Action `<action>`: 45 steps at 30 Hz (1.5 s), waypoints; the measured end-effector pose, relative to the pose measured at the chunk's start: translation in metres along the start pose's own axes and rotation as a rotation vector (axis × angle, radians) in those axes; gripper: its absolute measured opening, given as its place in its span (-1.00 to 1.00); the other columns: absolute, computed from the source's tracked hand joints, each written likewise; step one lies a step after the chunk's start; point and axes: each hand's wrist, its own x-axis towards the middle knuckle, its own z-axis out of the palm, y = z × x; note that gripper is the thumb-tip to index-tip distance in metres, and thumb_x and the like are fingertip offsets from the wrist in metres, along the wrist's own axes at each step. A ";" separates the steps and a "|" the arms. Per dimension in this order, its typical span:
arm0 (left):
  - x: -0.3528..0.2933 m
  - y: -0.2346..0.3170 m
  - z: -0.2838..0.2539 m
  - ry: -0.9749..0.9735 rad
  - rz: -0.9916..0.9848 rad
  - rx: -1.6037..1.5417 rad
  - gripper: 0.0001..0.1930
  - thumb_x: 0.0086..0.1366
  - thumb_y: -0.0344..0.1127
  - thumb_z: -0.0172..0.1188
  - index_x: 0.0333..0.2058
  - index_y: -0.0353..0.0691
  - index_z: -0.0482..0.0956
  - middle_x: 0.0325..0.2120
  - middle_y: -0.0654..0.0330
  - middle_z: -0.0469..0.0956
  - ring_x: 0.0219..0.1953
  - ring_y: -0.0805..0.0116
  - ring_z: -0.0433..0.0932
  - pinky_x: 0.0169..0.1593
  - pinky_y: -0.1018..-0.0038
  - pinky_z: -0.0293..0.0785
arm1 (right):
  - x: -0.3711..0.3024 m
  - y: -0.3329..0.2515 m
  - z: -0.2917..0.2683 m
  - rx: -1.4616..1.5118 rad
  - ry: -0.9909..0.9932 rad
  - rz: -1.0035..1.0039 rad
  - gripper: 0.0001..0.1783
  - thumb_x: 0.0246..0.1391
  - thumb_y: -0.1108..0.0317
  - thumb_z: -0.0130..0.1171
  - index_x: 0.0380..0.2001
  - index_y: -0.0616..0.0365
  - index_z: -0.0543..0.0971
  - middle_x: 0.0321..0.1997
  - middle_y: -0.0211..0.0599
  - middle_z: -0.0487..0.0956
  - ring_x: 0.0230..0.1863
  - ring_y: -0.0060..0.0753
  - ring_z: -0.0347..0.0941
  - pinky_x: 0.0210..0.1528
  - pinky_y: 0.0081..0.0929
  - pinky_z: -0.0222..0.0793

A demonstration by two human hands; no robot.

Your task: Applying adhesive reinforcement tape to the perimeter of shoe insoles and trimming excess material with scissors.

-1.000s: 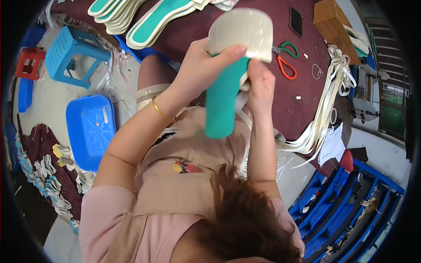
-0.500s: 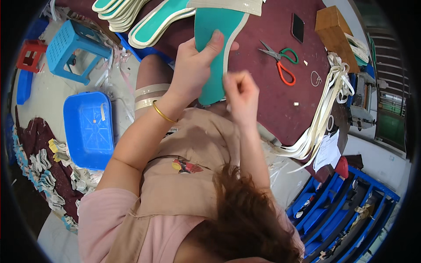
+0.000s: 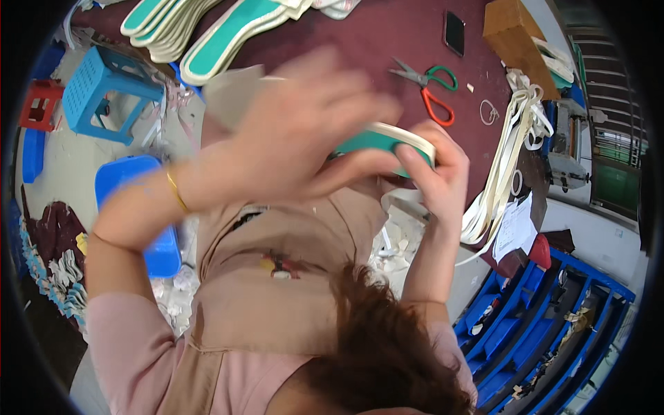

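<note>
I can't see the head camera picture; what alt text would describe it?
Seen from above, a person's blurred left hand and right hand hold a teal insole with a cream edge over a dark red table. More teal insoles and scissors lie on the table; blue stools stand to the left.

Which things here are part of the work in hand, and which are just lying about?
In hand:
- teal insole, held by both hands
- left hand, blurred, over it
- right hand, fingers on its cream edge

Lying about:
- scissors
- insole stack
- black phone
- cardboard box
- cream strips
- blue stool
- blue basin
</note>
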 end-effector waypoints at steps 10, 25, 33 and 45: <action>0.018 -0.026 -0.034 -0.895 -0.363 -0.239 -0.61 0.08 -0.16 0.29 -0.66 -0.40 0.43 -0.76 0.11 0.32 -0.69 0.19 0.32 -0.58 0.36 0.19 | 0.008 -0.003 -0.001 0.227 0.143 -0.175 -0.82 -0.19 0.67 0.25 -0.42 0.25 0.61 -0.35 -0.33 0.47 -0.55 -0.77 0.27 -0.53 -0.83 0.10; -0.016 -0.003 0.006 0.091 -1.110 -0.955 -0.56 0.24 0.05 0.10 -0.28 -0.29 0.56 -0.44 0.24 0.57 -0.47 0.60 0.48 -0.40 0.67 0.37 | -0.002 0.009 0.076 0.554 0.143 0.205 -0.81 0.09 0.33 0.19 -0.45 0.23 0.46 -0.44 -0.50 0.47 -0.47 -0.79 0.28 -0.45 -0.77 0.21; -0.023 -0.007 0.025 0.091 -0.899 -1.587 -0.39 0.28 0.20 -0.11 -0.15 -0.34 0.49 -0.21 0.15 0.51 -0.25 0.49 0.52 -0.15 0.55 0.45 | 0.020 -0.010 0.075 0.342 0.164 0.170 -0.84 0.16 0.35 0.06 -0.34 0.25 0.47 -0.48 -0.47 0.48 -0.53 -0.74 0.27 -0.49 -0.68 0.21; -0.029 -0.020 0.032 0.028 -1.226 -2.002 -0.43 0.30 0.22 -0.18 -0.25 -0.29 0.38 -0.51 0.27 0.35 -0.48 0.43 0.34 -0.34 0.55 0.36 | -0.014 0.016 0.051 0.683 -0.167 0.613 -0.83 0.15 0.33 0.10 -0.37 0.24 0.48 -0.48 -0.55 0.45 -0.64 -0.87 0.13 -0.65 -0.77 0.00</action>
